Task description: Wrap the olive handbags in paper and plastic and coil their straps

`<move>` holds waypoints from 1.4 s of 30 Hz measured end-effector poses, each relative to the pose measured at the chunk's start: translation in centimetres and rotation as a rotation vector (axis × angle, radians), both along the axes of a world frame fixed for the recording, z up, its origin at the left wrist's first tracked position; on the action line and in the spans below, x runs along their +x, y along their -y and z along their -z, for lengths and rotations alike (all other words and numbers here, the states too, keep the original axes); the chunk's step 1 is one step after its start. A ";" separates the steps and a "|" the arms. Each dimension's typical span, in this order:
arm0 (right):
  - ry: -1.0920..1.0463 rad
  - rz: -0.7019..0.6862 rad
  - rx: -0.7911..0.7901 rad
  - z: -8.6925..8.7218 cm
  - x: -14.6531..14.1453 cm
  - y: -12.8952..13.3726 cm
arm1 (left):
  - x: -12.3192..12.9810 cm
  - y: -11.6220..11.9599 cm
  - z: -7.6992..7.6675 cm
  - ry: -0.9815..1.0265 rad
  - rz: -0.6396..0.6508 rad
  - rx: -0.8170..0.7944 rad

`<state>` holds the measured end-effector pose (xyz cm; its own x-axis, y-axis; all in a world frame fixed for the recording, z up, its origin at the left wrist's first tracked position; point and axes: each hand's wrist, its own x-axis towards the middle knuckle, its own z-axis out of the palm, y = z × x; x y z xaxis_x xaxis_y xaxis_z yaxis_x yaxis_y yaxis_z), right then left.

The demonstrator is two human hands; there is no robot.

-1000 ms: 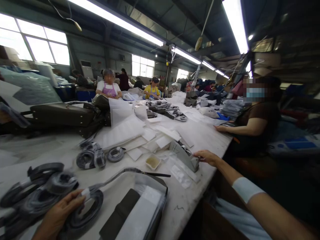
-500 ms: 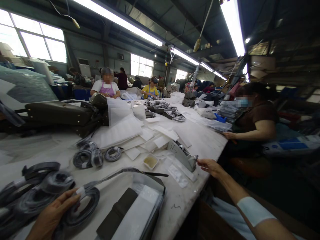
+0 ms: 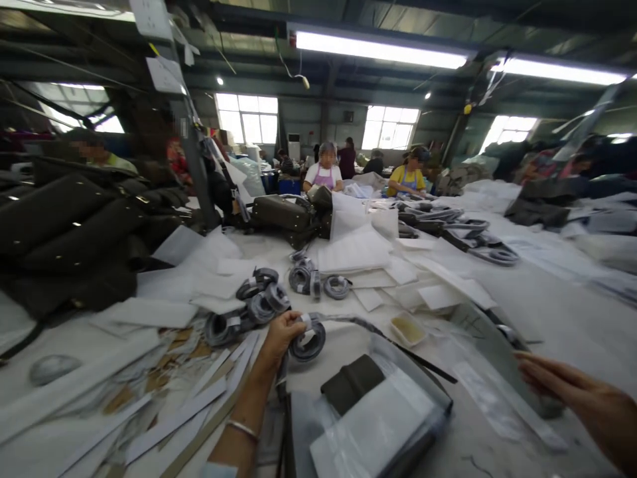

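Bags (image 3: 74,219), dark, heaped at far left of frame. Wrapped coils (image 3: 261,302) clustered left of centre, apparently banded against unrolling. Left hand (image 3: 281,338), lower centre: thumb and fingers closed on the white band (image 3: 306,322) of a strap coil (image 3: 311,346), presumably to stop it loosening; its tail runs rightward. Below, dark folded piece (image 3: 353,384) and whitish packet (image 3: 373,425) overlap. Right of centre, small tray (image 3: 399,336) with yellowish contents, unidentified. Grey dispenser (image 3: 490,352) farther right, marked; something pale and rounded inside. Right hand (image 3: 577,392), fingers loosely extended beside its near end; contact or grip, cannot tell.
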<state>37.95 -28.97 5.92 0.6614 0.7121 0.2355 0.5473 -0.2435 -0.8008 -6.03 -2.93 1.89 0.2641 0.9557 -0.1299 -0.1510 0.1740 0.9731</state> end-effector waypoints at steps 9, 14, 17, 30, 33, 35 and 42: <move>-0.710 -0.958 -0.100 -4.3 -25.2 -15.4 | 0.3 0.7 -0.3 -0.056 0.001 0.133; -0.747 -0.905 0.056 -1.5 -28.6 -18.9 | 0.2 0.6 0.3 -0.044 0.007 0.182; -0.686 -0.800 0.121 0.0 -29.0 -19.5 | 0.2 0.4 0.6 -0.034 0.016 0.186; -0.737 -0.479 0.026 3.0 -30.2 -20.4 | 0.5 0.8 -0.4 -0.089 -0.024 0.202; -0.606 -0.508 -0.088 2.8 -29.4 -20.5 | 0.3 0.7 -0.1 -0.054 0.003 0.167; -0.470 -0.527 -0.156 2.9 -28.8 -20.4 | 0.2 0.5 0.2 -0.020 0.019 0.130; 0.260 -0.519 -0.011 2.0 -27.3 -19.4 | 0.0 0.2 0.8 0.070 0.083 0.031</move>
<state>10.63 -9.54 3.94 0.1460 0.9310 0.3346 0.7755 0.1023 -0.6230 -5.99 -3.08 1.13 0.3500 0.9334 -0.0792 -0.2056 0.1590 0.9656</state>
